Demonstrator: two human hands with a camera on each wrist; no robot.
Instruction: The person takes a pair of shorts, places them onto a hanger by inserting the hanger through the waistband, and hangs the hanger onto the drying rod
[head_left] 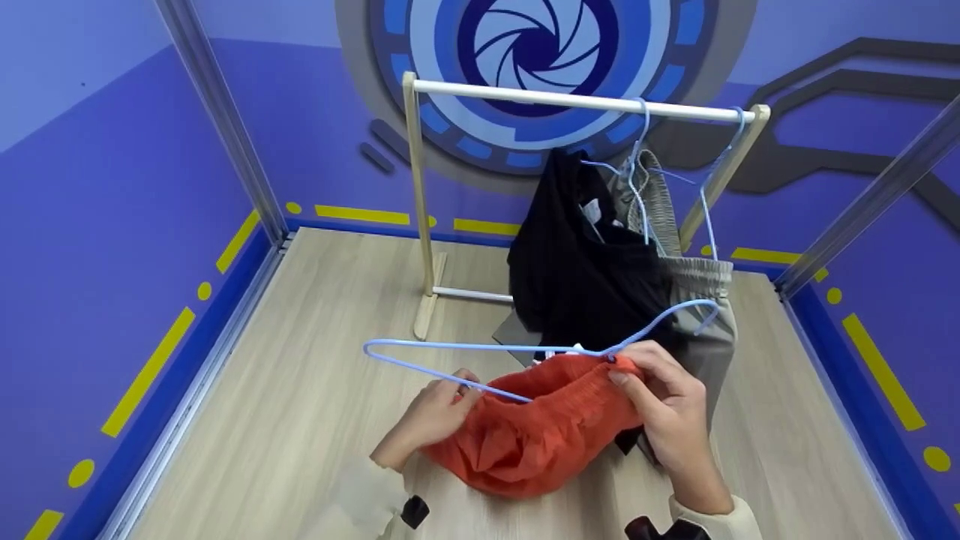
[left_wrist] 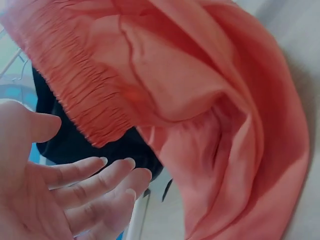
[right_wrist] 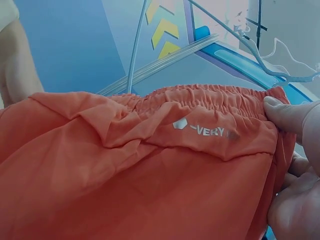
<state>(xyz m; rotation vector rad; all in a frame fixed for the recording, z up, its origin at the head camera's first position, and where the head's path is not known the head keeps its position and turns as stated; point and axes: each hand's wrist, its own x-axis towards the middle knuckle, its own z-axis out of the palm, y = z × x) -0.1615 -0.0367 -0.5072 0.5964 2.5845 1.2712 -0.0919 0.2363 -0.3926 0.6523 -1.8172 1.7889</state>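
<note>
Orange-red elastic-waist shorts hang below my hands, with pale lettering showing in the right wrist view. My right hand pinches their waistband at the right corner, thumb on the outside. A blue hanger sits partly in the waist opening; its left end sticks out beyond the fabric and its hook points right. By the left side of the waistband is my left hand, under the hanger's lower bar. In the left wrist view its fingers are spread and loosely extended beside the gathered waistband.
Behind stands a clothes rack with a white rail and wooden posts. Black pants and grey pants hang on blue hangers at its right end. Blue-purple walls border the wooden floor on the left, right and back.
</note>
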